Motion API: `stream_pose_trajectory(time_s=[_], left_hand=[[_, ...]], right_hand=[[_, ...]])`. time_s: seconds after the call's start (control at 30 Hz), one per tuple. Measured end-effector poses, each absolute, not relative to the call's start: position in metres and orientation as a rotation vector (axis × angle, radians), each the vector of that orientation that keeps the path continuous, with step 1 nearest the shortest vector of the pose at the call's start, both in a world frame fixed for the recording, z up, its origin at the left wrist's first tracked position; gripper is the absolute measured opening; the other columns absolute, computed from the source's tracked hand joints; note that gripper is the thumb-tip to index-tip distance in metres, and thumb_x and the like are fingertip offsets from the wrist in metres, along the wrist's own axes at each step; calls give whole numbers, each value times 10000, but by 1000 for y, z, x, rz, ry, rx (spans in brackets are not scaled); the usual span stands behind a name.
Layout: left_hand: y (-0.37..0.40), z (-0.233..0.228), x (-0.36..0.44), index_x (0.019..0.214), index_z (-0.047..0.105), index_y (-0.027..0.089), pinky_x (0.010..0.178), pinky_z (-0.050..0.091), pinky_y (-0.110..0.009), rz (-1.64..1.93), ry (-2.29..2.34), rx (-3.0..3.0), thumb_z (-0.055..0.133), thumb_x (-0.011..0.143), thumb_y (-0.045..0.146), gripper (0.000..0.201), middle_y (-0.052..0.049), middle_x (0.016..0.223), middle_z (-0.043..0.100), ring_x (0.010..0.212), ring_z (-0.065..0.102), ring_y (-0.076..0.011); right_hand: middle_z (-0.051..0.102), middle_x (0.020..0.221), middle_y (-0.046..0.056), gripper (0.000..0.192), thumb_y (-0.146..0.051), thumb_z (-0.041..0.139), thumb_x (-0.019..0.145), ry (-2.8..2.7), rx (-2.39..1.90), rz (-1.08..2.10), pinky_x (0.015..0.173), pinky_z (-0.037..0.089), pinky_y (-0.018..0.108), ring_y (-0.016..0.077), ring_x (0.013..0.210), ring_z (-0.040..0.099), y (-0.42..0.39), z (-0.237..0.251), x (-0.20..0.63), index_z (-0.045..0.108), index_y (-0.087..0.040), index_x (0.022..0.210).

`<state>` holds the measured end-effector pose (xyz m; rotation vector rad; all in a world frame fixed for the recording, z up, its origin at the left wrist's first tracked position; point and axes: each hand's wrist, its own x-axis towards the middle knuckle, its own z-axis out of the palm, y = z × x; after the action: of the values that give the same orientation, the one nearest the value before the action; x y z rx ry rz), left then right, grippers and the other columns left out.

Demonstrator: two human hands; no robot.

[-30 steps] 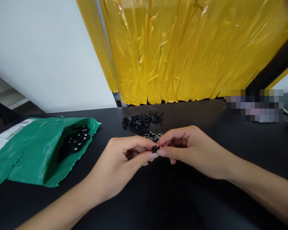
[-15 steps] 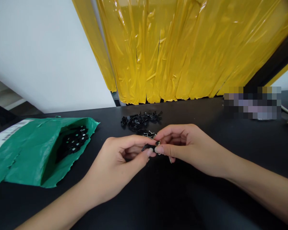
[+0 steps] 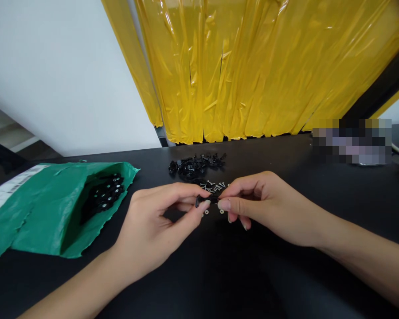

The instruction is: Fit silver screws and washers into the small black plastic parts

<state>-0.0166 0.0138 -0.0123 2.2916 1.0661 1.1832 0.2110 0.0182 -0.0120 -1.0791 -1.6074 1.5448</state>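
A crinkled green plastic bag (image 3: 43,204) with a ragged, gaping mouth lies on the smooth matte black tabletop (image 3: 252,274). Inside its mouth sit dark pieces with shiny round silvery spots (image 3: 103,192). To the bag's right, the left hand (image 3: 159,217) pinches a small, slim black piece (image 3: 213,200) between thumb and fingers; farther right of the bag, the right hand (image 3: 272,208) has its fingertips closed at the piece's other end. Right of the bag too, beyond the fingers, are a jagged heap of glossy black parts (image 3: 194,167) and thin silvery metal screws (image 3: 216,188); pale little rings (image 3: 221,212) lie just below the fingertips. On the bag's left part is a white paper label (image 3: 11,188) with a black barcode, its print too small to read.
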Motion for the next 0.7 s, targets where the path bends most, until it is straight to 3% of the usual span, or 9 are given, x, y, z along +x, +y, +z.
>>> stream_pose_trajectory(time_s=[0.17, 0.37, 0.57, 0.7], left_hand=[[13, -13, -17, 949, 758, 218, 551, 557, -122, 1203, 1066, 2272, 766, 868, 158, 102, 28, 821, 814, 615, 721, -73], [15, -15, -18, 981, 760, 287, 647, 589, -183, 1176, 1065, 2252, 769, 882, 188, 141, 58, 919, 810, 768, 755, -110], [19, -15, -17, 981, 771, 256, 654, 593, -207, 1152, 1054, 2281, 770, 895, 223, 93, 25, 919, 800, 782, 742, -126], [20, -19, -15, 1134, 763, 246, 642, 609, -234, 1182, 995, 2254, 805, 869, 279, 270, -8, 978, 803, 753, 740, -141]], right_hand=[[680, 701, -34, 129, -306, 782, 900, -1641, -1066, 1537, 557, 477, 159, 57, 583, 580, 20, -12, 213, 774, -192, 839], [667, 706, -41, 105, -297, 759, 918, -1643, -1043, 1582, 562, 462, 153, 53, 594, 557, 20, -12, 211, 778, -199, 885], [667, 709, -38, 129, -268, 750, 922, -1636, -992, 1580, 562, 447, 170, 48, 570, 530, 21, -13, 213, 744, -164, 845], [671, 700, -32, 147, -275, 743, 929, -1653, -983, 1490, 560, 455, 183, 54, 568, 534, 23, -13, 216, 748, -156, 842]])
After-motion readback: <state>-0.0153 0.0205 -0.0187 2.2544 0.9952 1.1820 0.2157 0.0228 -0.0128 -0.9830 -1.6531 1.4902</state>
